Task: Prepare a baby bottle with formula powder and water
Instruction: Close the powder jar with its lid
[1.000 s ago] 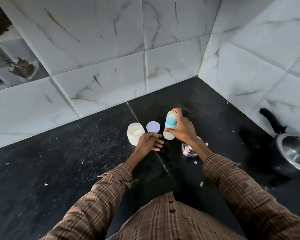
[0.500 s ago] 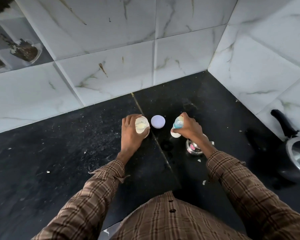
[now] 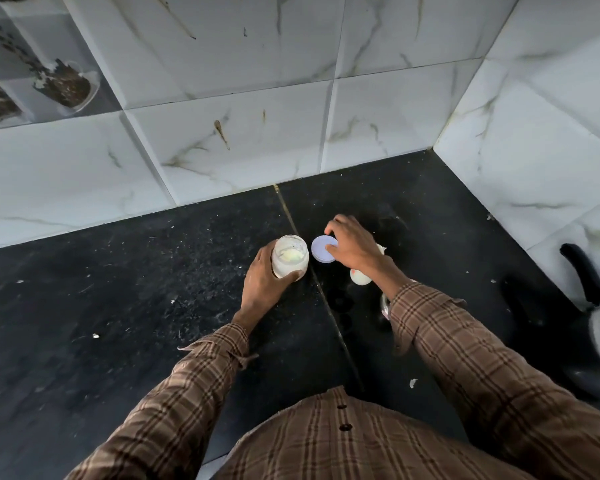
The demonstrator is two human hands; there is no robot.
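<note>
L hand [image 3: 262,287] grip clamped round open powder jar [image 3: 290,259]; R hand [image 3: 354,247] pinches lid [image 3: 321,253] on worktop [image 3: 153,306]. Bottle [image 3: 360,277] sits by R wrist. Prob powder done, jar-capping next; water can't tell.

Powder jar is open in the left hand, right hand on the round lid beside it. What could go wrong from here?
1. The open powder jar, gripped by the left hand, still has powder inside; tipping it while capping could spill some.
2. The right hand reaches the lid across the baby bottle; wrist or cuff might knock the bottle over when pulling back.
</note>
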